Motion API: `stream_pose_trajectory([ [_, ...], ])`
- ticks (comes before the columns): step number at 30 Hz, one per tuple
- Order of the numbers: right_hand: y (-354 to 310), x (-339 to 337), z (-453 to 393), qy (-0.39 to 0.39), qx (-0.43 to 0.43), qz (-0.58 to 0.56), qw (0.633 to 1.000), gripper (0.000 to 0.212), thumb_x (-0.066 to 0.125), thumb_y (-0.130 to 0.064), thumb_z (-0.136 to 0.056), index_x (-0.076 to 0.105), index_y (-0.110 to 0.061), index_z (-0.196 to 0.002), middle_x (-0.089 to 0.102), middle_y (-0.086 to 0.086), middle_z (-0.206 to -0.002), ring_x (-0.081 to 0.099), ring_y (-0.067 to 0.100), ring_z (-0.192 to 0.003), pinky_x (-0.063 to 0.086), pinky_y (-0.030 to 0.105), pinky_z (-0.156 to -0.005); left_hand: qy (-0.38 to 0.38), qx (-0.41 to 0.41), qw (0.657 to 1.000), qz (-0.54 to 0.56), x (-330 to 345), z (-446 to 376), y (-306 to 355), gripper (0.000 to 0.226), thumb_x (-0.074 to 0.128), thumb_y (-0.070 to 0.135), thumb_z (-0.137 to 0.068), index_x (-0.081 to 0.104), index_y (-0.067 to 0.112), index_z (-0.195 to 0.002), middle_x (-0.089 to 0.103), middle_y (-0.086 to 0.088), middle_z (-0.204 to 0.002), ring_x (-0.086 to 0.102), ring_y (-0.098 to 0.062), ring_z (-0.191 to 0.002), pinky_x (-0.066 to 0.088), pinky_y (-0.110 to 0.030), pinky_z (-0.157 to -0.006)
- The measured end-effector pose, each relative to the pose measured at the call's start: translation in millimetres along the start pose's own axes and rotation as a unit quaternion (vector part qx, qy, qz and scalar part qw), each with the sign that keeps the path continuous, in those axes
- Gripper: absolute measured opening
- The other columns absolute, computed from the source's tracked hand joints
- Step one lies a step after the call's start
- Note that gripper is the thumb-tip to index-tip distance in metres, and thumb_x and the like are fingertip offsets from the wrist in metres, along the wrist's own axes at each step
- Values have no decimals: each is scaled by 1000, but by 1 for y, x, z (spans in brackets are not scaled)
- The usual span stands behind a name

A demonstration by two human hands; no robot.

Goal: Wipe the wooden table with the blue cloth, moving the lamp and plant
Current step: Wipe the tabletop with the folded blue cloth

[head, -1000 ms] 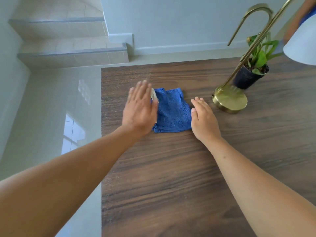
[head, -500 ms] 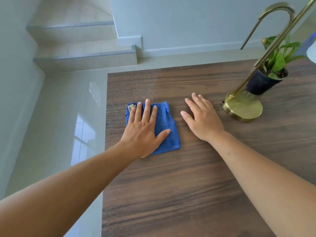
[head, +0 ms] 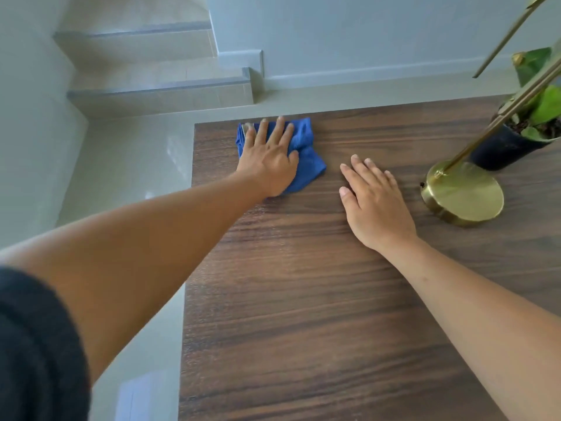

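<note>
Two hands are on the counter (head: 303, 299) right now, and the left hand (head: 268, 159) is the busy one: fingers straight and spread, palm pressing flat on the blue cloth (head: 306, 159), nothing curled round it. That cloth sits up in the far left corner, close to both the far edge and the left edge, and that's where the trouble could come from. A stroke carried too far out there could push the cloth over the edge and drop it to the tiled floor (head: 127, 165), since it is only held down by pressure and not gripped. It looks bunched too, a soft folded terry square with a ridge rucked up beside the thumb and a pale tag peeking out at its far left corner, so it could roll under the palm and leave streaks instead of a clean pass. The right hand (head: 376, 205) lies released and flat on bare wood, holding nothing, near the lamp (head: 463, 192) but apart from it. That brass base looks heavy, yet its thin stem leans away up and to the right, so a careless nudge could tip it toward the plant (head: 516, 138), whose dark pot stands just behind the base. Both still need shifting for the wood under them to be wiped, and dragging the base might well scuff the surface.
</note>
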State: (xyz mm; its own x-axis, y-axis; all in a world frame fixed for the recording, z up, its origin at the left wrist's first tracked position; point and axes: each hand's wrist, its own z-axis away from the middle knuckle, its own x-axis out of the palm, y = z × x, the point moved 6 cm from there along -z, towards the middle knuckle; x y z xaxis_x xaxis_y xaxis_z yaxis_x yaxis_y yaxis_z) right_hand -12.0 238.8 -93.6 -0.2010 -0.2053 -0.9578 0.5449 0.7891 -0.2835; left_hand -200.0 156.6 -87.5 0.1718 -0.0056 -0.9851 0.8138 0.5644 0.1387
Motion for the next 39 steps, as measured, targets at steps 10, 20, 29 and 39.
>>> stream_pose_trajectory([
  [10, -2, -2, 1, -10, 6, -3, 1000, 52, 27, -36, -107, 27, -22, -157, 13, -3, -167, 6, 15, -154, 1, 39, -125, 20, -72, 997, 6, -6, 6, -37, 62, 18, 37, -102, 9, 14, -160, 1, -5, -168, -2, -31, -153, -2, -50, -123],
  [20, 0, -1, 3, -9, 11, -12, 1000, 52, 28, -31, -107, 26, -18, -157, 13, -3, -167, 6, 14, -154, -1, 35, -124, 31, 24, 999, 13, 9, 46, -8, 60, 19, 39, -105, 8, 19, -160, -1, 1, -167, -5, -26, -154, -6, -47, -123],
  [29, -2, -2, -1, -3, 12, 9, 1000, 54, 26, -32, -106, 23, -18, -158, 12, -4, -167, 5, 13, -154, 1, 36, -125, 6, -110, 994, 29, -4, -77, 21, 64, 18, 35, -100, 7, 15, -160, 1, -3, -168, -5, -31, -153, -7, -52, -122],
  [39, 2, 1, -1, -29, 33, 36, 998, 67, 19, -51, -103, 13, -18, -160, 0, -2, -168, -4, 13, -154, -3, 39, -125, 27, -208, 977, 20, -12, -37, -105, 61, 15, 35, -103, 9, 15, -160, 5, -3, -168, -1, -28, -154, -4, -52, -122],
])
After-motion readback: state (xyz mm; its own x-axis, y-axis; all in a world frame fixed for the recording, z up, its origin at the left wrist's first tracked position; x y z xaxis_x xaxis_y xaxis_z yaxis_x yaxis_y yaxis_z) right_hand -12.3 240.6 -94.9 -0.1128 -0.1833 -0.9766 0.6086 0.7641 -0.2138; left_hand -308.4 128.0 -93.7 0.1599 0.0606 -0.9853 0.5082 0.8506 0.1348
